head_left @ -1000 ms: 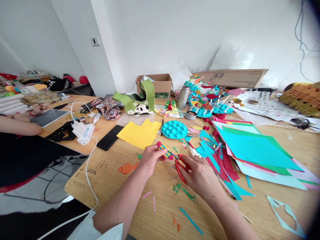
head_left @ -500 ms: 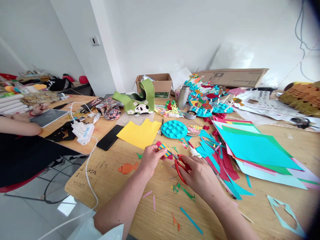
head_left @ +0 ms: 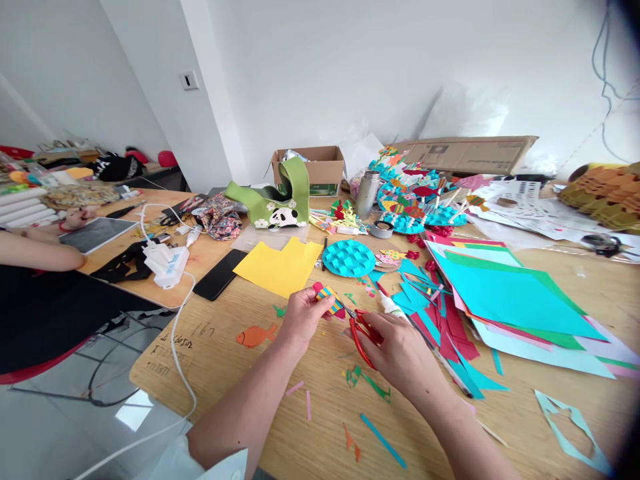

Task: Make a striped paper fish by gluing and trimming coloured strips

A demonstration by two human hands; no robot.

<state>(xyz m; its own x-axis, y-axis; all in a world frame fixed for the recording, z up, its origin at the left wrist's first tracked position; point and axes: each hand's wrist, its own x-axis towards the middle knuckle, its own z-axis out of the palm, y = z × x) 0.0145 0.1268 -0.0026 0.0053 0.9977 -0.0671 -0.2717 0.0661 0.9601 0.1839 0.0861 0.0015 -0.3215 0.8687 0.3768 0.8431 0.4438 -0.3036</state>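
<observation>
My left hand point(head_left: 303, 319) pinches a small striped paper piece point(head_left: 330, 301) in yellow and blue with red ends. My right hand point(head_left: 395, 343) is closed round the red handles of a pair of scissors point(head_left: 361, 337), whose blades point left and touch or nearly touch the paper's right end. Left of my left hand an orange paper fish point(head_left: 255, 336) lies flat on the table. Below the scissors are green paper scraps point(head_left: 367, 383). Beyond my hands lies a round blue woven paper disc point(head_left: 349, 259), with a white glue bottle point(head_left: 391, 305) just past my right hand.
Coloured paper sheets point(head_left: 520, 293) are stacked at the right, beside blue and red offcuts. Yellow paper point(head_left: 277, 267), a black phone point(head_left: 220, 275) and a white power strip point(head_left: 170, 268) with a cable lie left. A steel bottle point(head_left: 368, 195) stands behind. Another person's arm point(head_left: 40, 250) rests far left.
Almost nothing differs. Both hands keep the same hold on the striped paper and the scissors, in nearly the same place.
</observation>
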